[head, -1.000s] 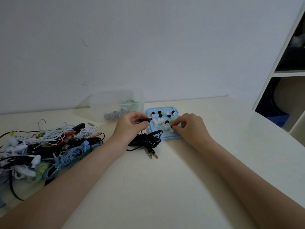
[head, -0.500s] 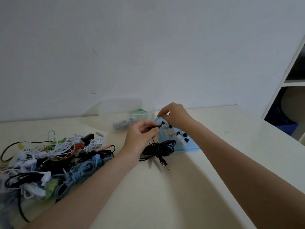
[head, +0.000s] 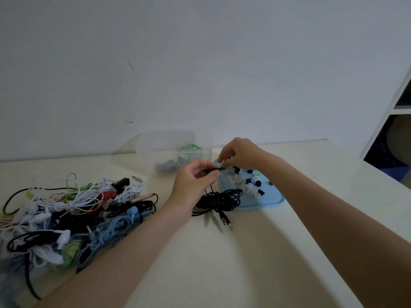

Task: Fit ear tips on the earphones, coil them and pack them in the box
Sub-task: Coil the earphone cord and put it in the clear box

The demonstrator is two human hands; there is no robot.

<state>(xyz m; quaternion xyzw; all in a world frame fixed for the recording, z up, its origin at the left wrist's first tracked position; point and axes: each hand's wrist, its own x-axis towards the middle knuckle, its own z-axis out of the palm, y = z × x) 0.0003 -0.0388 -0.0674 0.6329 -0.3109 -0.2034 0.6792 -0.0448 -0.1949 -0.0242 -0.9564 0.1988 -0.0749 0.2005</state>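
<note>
Our two hands meet over a black earbud above a blue tray.

Our left hand pinches the earbud between thumb and fingers; its black cord lies bundled on the table below. Our right hand, fingers curled, pinches something small at the earbud's tip, too small to tell. Ear tips fill the tray. The clear box stands behind, a tangled pile to the left.
</note>
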